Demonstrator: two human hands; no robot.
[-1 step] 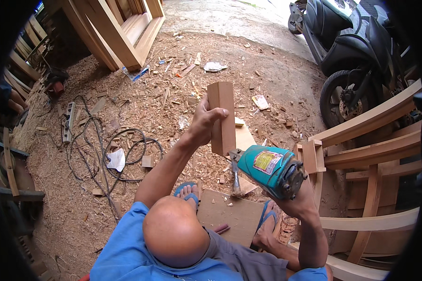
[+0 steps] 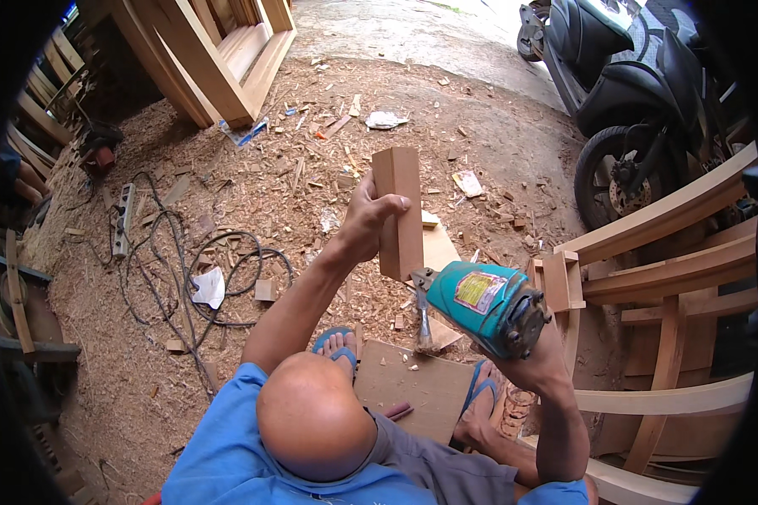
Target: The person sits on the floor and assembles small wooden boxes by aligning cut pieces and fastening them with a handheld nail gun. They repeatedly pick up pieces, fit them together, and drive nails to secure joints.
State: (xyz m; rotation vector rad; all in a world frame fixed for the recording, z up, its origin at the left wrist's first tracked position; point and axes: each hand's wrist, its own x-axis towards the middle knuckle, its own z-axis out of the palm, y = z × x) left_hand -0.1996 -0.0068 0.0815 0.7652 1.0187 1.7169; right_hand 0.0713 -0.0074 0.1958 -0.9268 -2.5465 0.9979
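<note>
My left hand (image 2: 370, 217) is closed round a reddish-brown wood block (image 2: 407, 215), held roughly upright in front of me. The thumb lies across the block's near face; the other fingers go behind it and are partly hidden. On the right, my right hand (image 2: 532, 360) grips a teal nail gun (image 2: 472, 299) with a yellow label and a dark end cap. Much of that grip is covered by the tool's body. The tool's metal nose (image 2: 425, 278) is at the block's lower end; whether they touch, I cannot tell.
A flat board (image 2: 408, 391) lies between two blue flip-flops. Black cables (image 2: 181, 252) coil at left beside a power strip (image 2: 124, 220). Wood shavings and offcuts litter the floor. Curved wooden frames (image 2: 674, 278) stand at right, below a motorbike (image 2: 640, 109); another wooden frame (image 2: 244, 93) stands far left.
</note>
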